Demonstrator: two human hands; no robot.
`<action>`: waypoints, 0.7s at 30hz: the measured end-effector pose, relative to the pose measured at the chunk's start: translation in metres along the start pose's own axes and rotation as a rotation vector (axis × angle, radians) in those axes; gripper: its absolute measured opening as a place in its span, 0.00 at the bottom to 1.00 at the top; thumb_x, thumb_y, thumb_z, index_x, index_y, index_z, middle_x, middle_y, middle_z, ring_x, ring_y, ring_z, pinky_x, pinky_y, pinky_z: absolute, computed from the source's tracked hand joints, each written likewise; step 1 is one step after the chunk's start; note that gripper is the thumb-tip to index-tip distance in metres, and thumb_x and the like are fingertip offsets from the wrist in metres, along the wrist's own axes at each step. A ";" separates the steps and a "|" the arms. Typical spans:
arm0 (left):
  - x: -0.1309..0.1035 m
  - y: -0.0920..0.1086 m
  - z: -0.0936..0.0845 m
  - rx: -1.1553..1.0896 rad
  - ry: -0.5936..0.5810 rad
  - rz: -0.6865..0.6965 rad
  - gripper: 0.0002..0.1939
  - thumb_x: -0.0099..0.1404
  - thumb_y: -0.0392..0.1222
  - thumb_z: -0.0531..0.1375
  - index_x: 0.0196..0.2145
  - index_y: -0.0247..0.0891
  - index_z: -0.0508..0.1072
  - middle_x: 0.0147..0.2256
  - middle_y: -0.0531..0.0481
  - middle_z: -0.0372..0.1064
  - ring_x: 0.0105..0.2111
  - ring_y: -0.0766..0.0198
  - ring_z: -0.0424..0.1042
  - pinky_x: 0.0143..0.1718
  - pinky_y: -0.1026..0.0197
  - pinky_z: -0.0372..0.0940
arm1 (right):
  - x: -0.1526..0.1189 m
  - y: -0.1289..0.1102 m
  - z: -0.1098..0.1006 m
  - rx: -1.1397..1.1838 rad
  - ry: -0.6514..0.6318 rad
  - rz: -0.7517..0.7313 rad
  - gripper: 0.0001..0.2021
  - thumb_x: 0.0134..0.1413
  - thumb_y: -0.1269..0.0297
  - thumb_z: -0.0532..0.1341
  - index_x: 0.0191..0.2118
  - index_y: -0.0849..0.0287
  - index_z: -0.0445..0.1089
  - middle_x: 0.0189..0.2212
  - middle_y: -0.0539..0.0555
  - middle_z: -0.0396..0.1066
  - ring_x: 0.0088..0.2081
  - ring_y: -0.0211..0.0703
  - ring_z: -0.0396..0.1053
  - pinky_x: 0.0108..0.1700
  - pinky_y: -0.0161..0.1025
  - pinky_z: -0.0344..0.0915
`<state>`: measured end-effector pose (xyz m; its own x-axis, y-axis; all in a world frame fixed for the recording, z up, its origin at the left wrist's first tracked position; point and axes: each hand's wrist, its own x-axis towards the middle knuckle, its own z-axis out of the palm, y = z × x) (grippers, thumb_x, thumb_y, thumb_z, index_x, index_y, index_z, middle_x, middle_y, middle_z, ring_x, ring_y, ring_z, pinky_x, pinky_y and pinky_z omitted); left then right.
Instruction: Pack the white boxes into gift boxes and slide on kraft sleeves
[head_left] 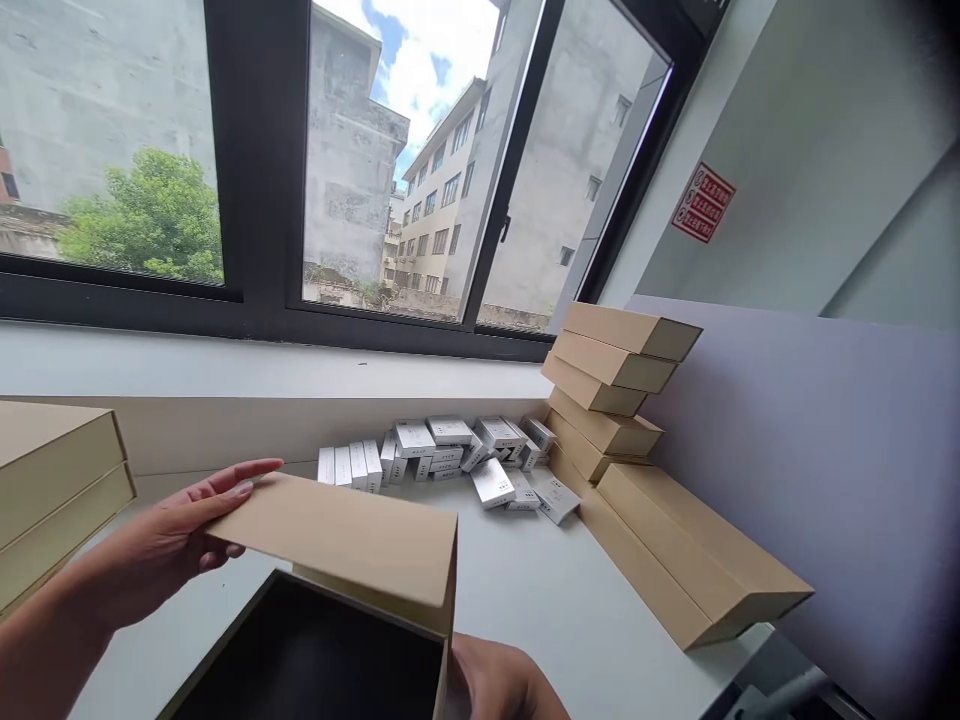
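Note:
A tan cardboard box [448, 640] with a dark inside stands close in front of me, its hinged lid flap [352, 530] lifted partway. My left hand [199, 515] pinches the flap's left end between thumb and fingers. At the box's right side is my right hand [506, 680], curled against the outer wall; its fingertips are partly hidden behind the box. The black interior [322, 650] shows no contents that I can make out. The box's lower part runs out of the picture.
Several small white-and-silver boxes [493, 483] lie piled along the back of the white table [525, 570]. Tan boxes [622, 345] are stacked at the right by a pale partition [840, 450]. More tan boxes [60, 480] stand at the left edge. Behind is a window [390, 180].

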<state>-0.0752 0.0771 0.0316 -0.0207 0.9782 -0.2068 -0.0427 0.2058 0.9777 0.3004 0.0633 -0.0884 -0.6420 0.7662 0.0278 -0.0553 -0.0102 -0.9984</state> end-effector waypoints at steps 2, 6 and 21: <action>0.005 -0.005 0.000 0.050 0.004 0.026 0.33 0.46 0.63 0.71 0.49 0.51 0.80 0.52 0.45 0.74 0.36 0.51 0.76 0.28 0.58 0.74 | 0.000 0.001 0.005 0.043 0.016 -0.003 0.59 0.10 0.43 0.80 0.60 0.53 0.68 0.57 0.62 0.71 0.64 0.68 0.62 0.59 0.55 0.64; 0.012 -0.028 -0.004 0.087 -0.162 0.015 0.30 0.55 0.63 0.66 0.53 0.52 0.78 0.56 0.47 0.72 0.48 0.47 0.75 0.44 0.54 0.75 | 0.012 0.004 0.010 0.177 0.126 -0.011 0.48 0.32 0.42 0.76 0.62 0.53 0.66 0.58 0.61 0.70 0.60 0.63 0.67 0.60 0.56 0.64; 0.118 -0.081 0.001 0.363 0.357 0.430 0.49 0.53 0.62 0.69 0.65 0.43 0.55 0.62 0.34 0.65 0.64 0.42 0.62 0.61 0.39 0.59 | 0.030 0.014 -0.020 0.269 1.009 -0.061 0.30 0.48 0.40 0.68 0.50 0.57 0.73 0.50 0.57 0.77 0.53 0.56 0.73 0.50 0.48 0.74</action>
<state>-0.0729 0.1754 -0.0722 -0.2929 0.9185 0.2657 0.3811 -0.1427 0.9135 0.2957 0.0986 -0.1029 0.2969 0.9497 -0.0996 -0.3139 -0.0015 -0.9494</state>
